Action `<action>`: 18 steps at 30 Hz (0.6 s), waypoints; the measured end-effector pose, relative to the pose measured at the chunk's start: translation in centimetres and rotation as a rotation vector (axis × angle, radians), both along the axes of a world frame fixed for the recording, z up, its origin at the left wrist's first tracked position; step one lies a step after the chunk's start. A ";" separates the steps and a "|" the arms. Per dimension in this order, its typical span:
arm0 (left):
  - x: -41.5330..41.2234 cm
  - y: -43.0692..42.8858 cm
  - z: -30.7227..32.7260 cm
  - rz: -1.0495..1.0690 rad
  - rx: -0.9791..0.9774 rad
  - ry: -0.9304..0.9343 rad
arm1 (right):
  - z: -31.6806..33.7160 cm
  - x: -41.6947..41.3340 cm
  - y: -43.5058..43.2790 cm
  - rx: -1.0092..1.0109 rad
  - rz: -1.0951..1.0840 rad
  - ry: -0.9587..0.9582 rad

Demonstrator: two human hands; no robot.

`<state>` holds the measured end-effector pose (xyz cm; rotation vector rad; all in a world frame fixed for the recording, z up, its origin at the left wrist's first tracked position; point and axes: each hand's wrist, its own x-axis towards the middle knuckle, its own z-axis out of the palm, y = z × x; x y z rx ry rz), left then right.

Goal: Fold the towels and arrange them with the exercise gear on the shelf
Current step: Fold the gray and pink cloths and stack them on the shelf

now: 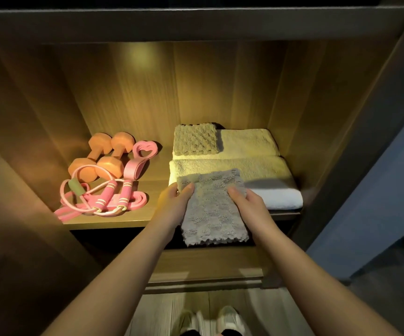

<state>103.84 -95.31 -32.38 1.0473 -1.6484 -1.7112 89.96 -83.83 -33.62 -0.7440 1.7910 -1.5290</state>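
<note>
A folded grey towel (212, 209) is held by both hands, its far end over the front white towel (264, 175) and its near end hanging past the shelf edge (113, 223). My left hand (176, 198) grips its left side. My right hand (244, 197) grips its right side. Behind lies another folded white towel (248, 141) with a small folded grey towel (195, 139) on its left part. On the shelf's left are two orange dumbbells (101, 156), a pink jump rope (113, 197) and a pink heart-shaped grip band (140, 158).
The shelf sits in a wooden cupboard with a side wall on the left (26, 117) and on the right (317, 117), and a board overhead (196, 23). A lower shelf front (203, 267) lies below. My shoes (210, 318) stand on the floor.
</note>
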 end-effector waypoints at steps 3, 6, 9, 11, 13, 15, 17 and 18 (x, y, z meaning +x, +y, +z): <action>-0.9 -0.9 -0.4 0.076 0.024 0.016 | -0.3 -0.9 -1.2 0.101 0.043 0.024; -2.5 -2.4 -1.1 0.205 -0.254 -0.210 | -0.7 -1.5 -2.7 0.189 0.063 0.032; -3.7 -4.9 -0.9 0.244 -0.355 -0.294 | -0.7 -2.5 -4.3 0.261 0.126 0.002; -4.1 -6.6 -0.7 0.211 -0.091 -0.227 | -0.7 -3.6 -5.2 0.249 0.105 -0.029; -4.1 -7.7 -0.7 0.083 0.298 -0.127 | -0.4 -4.4 -6.0 0.219 0.084 -0.066; -4.3 -8.1 -1.1 -0.012 0.366 -0.130 | -0.5 -5.3 -6.8 0.210 0.063 -0.081; -4.9 -8.7 -1.2 0.023 0.215 -0.183 | -0.3 -5.8 -7.6 0.205 0.054 -0.104; -5.1 -9.0 -0.8 0.039 0.111 -0.179 | 0.0 -6.3 -8.0 0.200 0.050 -0.094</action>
